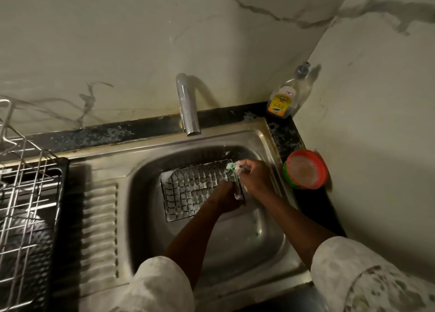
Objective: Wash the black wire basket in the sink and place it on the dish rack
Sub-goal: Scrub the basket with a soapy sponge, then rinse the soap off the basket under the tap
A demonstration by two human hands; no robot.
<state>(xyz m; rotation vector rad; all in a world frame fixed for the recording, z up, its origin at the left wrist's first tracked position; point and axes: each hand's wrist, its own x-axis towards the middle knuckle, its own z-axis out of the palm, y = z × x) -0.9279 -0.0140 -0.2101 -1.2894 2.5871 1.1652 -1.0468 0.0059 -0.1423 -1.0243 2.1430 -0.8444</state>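
The black wire basket [188, 189] lies in the steel sink [150, 170], its mesh covered with white soap foam. My left hand [223, 197] grips the basket's right edge from the near side. My right hand [253, 175] holds a soapy green scrubber [231, 167] against the basket's far right corner. The dish rack [26, 189], made of silver wire on a black tray, stands at the left edge of the counter.
A steel tap [187, 107] arches over the sink's back rim, with no water showing. A soap bottle [286, 97] stands in the back right corner. An orange and green tub [304, 169] sits on the dark counter to the right. A ribbed drainboard [100, 229] lies between sink and rack.
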